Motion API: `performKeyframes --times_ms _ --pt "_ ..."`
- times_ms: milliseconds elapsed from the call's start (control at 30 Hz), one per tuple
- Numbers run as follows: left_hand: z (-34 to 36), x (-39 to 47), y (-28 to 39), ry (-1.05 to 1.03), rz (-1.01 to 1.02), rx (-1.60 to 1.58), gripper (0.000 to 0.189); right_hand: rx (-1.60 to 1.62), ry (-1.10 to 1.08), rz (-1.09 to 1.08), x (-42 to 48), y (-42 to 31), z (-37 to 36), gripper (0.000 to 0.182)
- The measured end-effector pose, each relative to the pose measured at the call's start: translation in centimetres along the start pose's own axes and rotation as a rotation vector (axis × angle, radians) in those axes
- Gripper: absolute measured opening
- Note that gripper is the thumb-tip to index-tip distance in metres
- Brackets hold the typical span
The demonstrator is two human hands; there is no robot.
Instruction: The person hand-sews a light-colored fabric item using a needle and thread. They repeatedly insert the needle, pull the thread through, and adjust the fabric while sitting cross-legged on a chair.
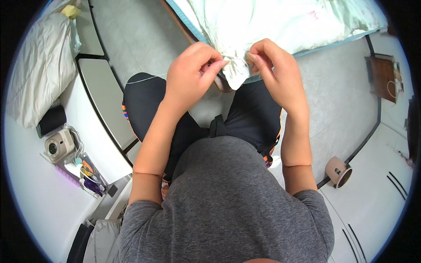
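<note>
A white bedding cover spreads over the bed before me, and its near corner is bunched into a gathered tip that hangs between my knees. At the left of this bunch, my left hand pinches a thin white string, which trails leftward over my left knee. Thumb and forefinger of my right hand come together just right of the bunch. Whether something thin is held between them is too small to tell. Part of the string is hidden behind my left hand.
Blue edging runs along the bed. To the left, a white surface carries a small projector, cables and a clear organizer; a white quilt lies farther up. A pink bin is at right, beside white cabinets.
</note>
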State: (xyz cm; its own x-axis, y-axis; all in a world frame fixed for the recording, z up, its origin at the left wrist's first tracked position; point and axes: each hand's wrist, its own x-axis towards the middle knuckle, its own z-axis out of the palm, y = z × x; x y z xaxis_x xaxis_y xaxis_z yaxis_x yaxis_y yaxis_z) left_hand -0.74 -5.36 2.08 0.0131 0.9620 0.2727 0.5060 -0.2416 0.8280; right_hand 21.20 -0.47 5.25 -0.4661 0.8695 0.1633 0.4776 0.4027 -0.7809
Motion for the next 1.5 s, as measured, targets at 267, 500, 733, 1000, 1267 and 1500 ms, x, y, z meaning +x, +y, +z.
performKeyframes --times_ms 267,500,733,1000,1267,1500 --pt "-1.5 -0.2 -0.6 -0.029 -0.095 -0.045 0.009 0.575 0.045 0.094 0.2 0.9 -0.4 0.011" --pt "-2.2 0.2 0.4 -0.040 -0.046 0.116 0.009 0.967 -0.038 0.242 -2.9 -0.4 0.0 0.012" --pt "-1.5 1.1 0.7 0.052 0.120 0.154 0.011 0.878 -0.001 0.291 -3.8 -1.9 3.3 0.010" --pt "-1.5 -0.6 1.3 -0.011 0.178 0.146 0.008 0.843 0.418 0.359 -7.3 -1.0 4.2 0.027" --pt "-0.7 -2.2 1.0 -0.027 0.170 0.085 0.009 0.967 0.272 0.582 -6.3 0.0 4.9 0.023" --pt "-0.6 -1.8 0.9 0.054 0.180 0.145 0.007 0.911 0.322 0.498 -5.3 0.5 7.1 0.019"
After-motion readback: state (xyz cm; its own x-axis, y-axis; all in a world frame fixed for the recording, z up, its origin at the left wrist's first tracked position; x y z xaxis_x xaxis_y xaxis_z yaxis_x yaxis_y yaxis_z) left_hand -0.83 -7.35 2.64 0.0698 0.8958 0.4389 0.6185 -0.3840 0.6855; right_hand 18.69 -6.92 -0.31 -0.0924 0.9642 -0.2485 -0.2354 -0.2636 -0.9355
